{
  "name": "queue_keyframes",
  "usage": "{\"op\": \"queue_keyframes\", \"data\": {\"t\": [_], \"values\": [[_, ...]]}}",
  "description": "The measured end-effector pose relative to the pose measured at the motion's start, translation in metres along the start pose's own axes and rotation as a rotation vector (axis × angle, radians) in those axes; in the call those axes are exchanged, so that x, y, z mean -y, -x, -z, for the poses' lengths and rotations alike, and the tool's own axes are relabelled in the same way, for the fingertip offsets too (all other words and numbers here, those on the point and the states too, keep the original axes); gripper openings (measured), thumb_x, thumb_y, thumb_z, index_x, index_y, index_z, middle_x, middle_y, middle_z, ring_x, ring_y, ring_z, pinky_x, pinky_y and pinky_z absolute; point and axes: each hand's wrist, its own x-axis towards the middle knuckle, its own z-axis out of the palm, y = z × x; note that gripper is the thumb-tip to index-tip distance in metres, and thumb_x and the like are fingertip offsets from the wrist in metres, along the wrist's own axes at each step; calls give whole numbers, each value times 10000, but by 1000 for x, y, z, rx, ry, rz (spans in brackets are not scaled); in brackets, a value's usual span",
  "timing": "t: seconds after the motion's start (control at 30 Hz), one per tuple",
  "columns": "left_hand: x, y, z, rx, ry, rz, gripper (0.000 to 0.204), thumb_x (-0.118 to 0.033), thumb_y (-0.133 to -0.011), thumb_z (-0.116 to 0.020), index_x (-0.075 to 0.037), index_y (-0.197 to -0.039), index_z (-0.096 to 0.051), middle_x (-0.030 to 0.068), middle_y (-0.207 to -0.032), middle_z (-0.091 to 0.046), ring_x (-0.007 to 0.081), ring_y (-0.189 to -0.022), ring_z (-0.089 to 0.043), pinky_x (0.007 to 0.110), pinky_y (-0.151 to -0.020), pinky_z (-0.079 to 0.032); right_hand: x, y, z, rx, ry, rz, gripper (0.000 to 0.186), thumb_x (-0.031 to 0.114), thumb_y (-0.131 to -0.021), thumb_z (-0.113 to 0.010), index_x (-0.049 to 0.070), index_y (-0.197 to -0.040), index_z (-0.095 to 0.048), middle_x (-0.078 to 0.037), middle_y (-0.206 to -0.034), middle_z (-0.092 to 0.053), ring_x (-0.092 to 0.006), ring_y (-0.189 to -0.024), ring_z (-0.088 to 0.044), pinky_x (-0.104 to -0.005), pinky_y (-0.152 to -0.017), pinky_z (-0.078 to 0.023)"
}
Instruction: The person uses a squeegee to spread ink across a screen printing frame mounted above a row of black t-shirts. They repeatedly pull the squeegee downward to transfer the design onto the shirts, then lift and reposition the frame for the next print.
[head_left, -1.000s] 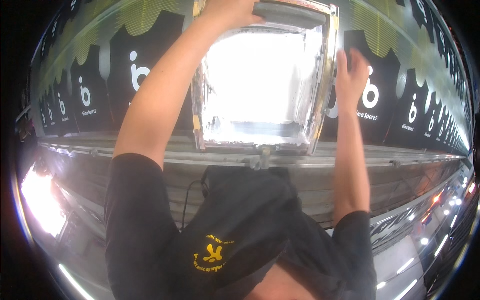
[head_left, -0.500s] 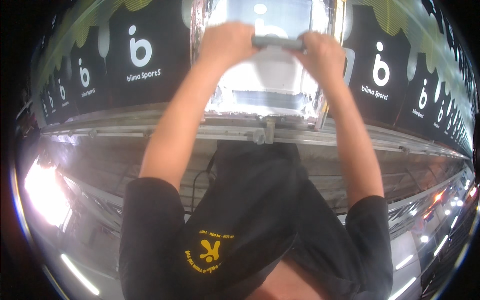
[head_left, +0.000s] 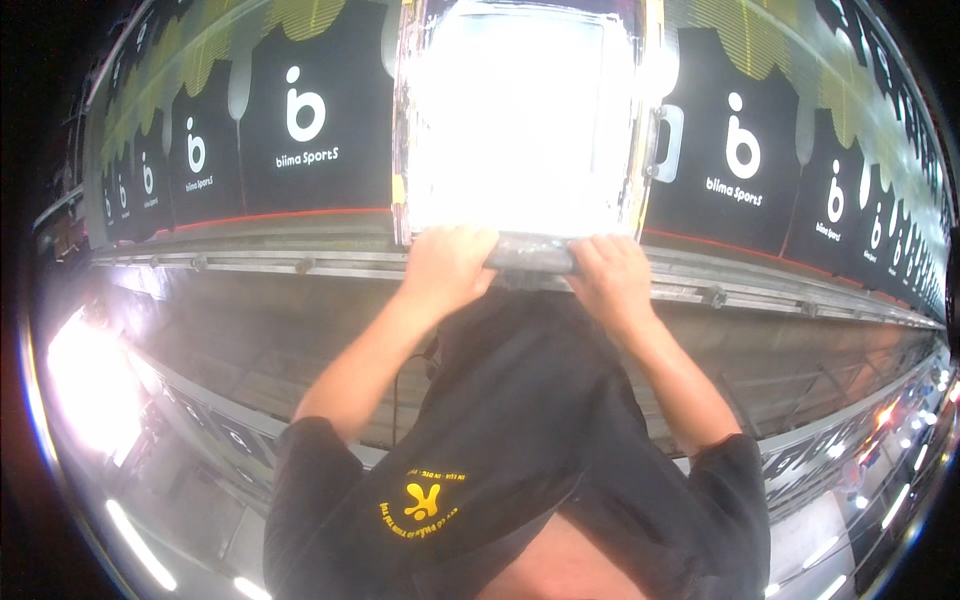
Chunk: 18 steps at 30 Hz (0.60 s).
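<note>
Both of my hands grip a long grey squeegee [head_left: 535,253] by its bar, at the near edge of a screen-printing frame [head_left: 402,150]. Fingers of my left hand [head_left: 452,262] wrap over the bar's left part, and my right hand [head_left: 612,272] is closed round its right part. A stretch of bar shows between them. The squeegee's lower edge is hidden. Strong glare washes out the screen [head_left: 520,130] inside the frame, so its surface cannot be made out. Along the frame's sides run smeared, stained edges.
Black fabric panels with white printed marks lie in a row to the left [head_left: 310,140] and right [head_left: 740,150] of the frame. A pale handle [head_left: 668,145] sticks out at its right side. A metal rail [head_left: 780,285] runs along the table's near edge, before my body.
My hands have drawn the squeegee from the far part of the screen toward me, to the frame's near edge. My elbows are more bent, and glare now covers the screen.
</note>
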Motion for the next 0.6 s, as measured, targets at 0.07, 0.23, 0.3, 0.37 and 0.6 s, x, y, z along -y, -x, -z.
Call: {"op": "queue_keyframes", "data": {"t": [0.07, 0.23, 0.3, 0.37, 0.6], "values": [[14, -35, 30, -15, 44, -56, 303, -368, -787, -822, -108, -911, -724, 101, -898, -738, 298, -885, -737, 446, -721, -577, -18, -30, 13, -39, -26, -13, 396, 266, -694, -900, 104, -955, -650, -62, -893, -645, -278, -838, -643, -418, -751, -501], [79, -204, 91, 21, -105, -65, 642, -694, -729, -811, -86, -933, -788, 161, -820, -747, 373, -808, -743, 476, -743, -595, -81, -184, 45, 16, 114, -232, 542, 582, -815, -799, 69, -966, -708, -145, -869, -723, -348, -854, -730, -475, -741, -572], [102, -264, 113, -92, -213, -163, 685, -735, -725, -787, -86, -945, -787, 156, -830, -752, 373, -839, -742, 481, -766, -593, -99, -245, 69, 63, 89, -315, 563, 583, -788, -820, 64, -994, -746, -164, -883, -746, -361, -874, -736, -477, -772, -572], [100, -297, 143, -72, -162, -89, 622, -693, -725, -810, -98, -901, -760, 119, -783, -735, 324, -792, -738, 455, -710, -586, -129, -288, 70, -12, 31, -322, 542, 544, -772, -830, 88, -1060, -779, -153, -902, -765, -349, -879, -739, -469, -780, -563], [116, -303, 116, -206, -112, -153, 532, -530, -675, -861, -95, -977, -817, 225, -917, -759, 394, -906, -739, 484, -832, -580, -132, -288, 45, -72, 66, -321, 457, 329, -761, -870, -42, -995, -742, -263, -943, -742, -403, -904, -717, -462, -818, -546]]}}
